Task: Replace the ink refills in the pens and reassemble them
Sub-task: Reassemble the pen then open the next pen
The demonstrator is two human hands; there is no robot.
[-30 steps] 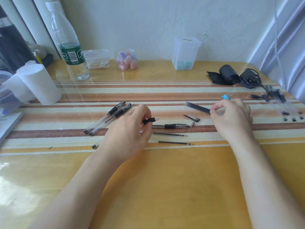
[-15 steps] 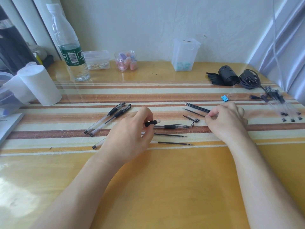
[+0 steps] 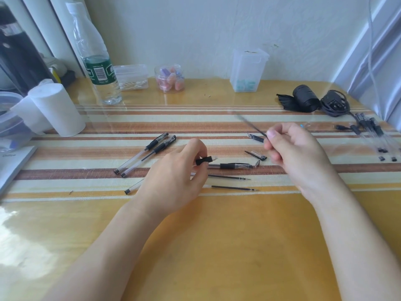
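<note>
We have a fresh refill pinched in our right hand, thumb and forefinger closed on its lower end while the thin black rod slants up toward ten o'clock, blurred with motion and clear of the bench. Our left hand has its grip closed around an open pen barrel, the black rubber sleeve and clear mouth poking out toward three o'clock, the clear tail emerging below the wrist at eight o'clock. The likely trouble, as we judge it, is aim: the barrel mouth is narrow and the refill long and whippy, so a tilted approach could jam the tip on the rim or bend the rod. Just under the barrel lies another pen, smooth clear plastic with a ribbed black sleeve, and at five o'clock two loose refills lie side by side, easy to knock away or confuse with the new one. A small cap sits at three o'clock, and the spare refills lie beyond it near our right hand. Two assembled pens rest at ten o'clock. The bench is glossy, covered by a striped woven mat under clear sheeting, so round parts would roll readily.
</note>
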